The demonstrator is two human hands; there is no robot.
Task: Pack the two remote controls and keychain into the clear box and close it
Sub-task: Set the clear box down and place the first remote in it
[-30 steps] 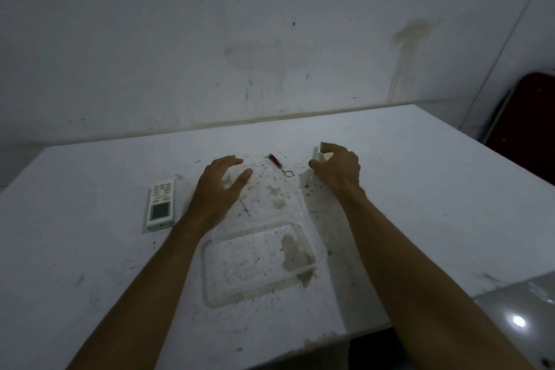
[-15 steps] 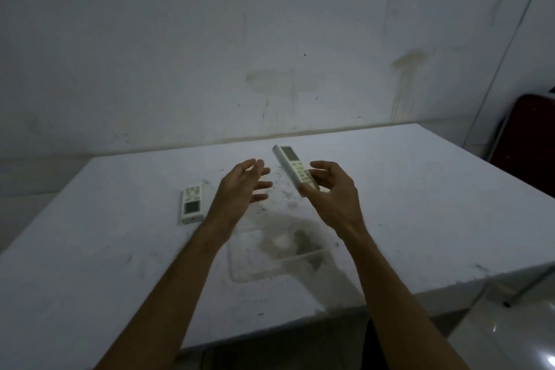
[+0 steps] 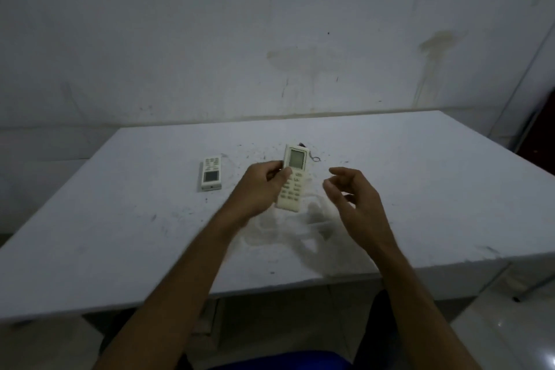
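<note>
My left hand (image 3: 262, 185) grips a long white remote (image 3: 292, 177) by its left edge, holding it above the table with its screen end pointing away from me. My right hand (image 3: 351, 198) hovers just right of it, fingers apart and holding nothing. A second, shorter white remote (image 3: 211, 173) lies flat on the table to the left. The keychain (image 3: 313, 156) lies behind the held remote, partly hidden by it. The clear box (image 3: 300, 231) sits under my hands, blurred and hard to make out.
The white table (image 3: 120, 234) is scuffed and speckled with dark marks, and its front edge lies close to me. A stained white wall runs behind it. A dark red object (image 3: 540, 135) stands at the far right.
The long remote has passed from my right hand to my left hand. My right hand has opened and drawn back to the right. The camera has pulled back from the table.
</note>
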